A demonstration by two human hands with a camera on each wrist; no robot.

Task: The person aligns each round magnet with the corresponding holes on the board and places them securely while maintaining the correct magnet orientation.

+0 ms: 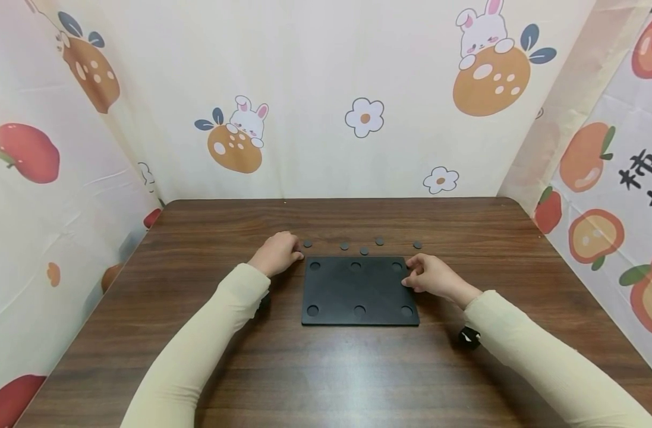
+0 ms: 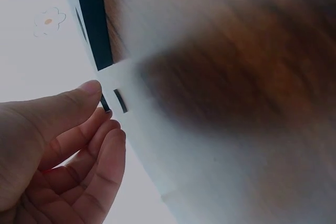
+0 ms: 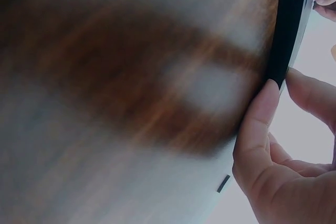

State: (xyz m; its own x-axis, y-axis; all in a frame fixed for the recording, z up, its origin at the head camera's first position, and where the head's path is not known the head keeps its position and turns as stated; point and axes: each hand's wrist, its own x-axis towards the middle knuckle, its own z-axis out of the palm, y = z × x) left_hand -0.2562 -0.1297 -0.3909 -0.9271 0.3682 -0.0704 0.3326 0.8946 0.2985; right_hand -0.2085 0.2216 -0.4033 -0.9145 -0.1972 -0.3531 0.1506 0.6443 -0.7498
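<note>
A black rectangular board (image 1: 358,291) with several round recesses lies flat on the wooden table. At its right side, my right hand (image 1: 430,275) pinches the edge between thumb and finger; the right wrist view shows the board's dark edge (image 3: 287,24) between them. My left hand (image 1: 279,254), by the board's far left corner, pinches a small dark disc (image 2: 106,103) between thumb and fingertips. Just beyond that hand lies another dark disc (image 1: 307,244), also seen edge-on in the left wrist view. More discs lie behind the board, among them a far-right disc (image 1: 417,245).
The brown wood-grain table (image 1: 326,374) ends at a patterned curtain (image 1: 315,71) behind it. Fruit-printed cloth hangs at the left and right sides. A black wrist device (image 1: 469,337) shows below the right sleeve.
</note>
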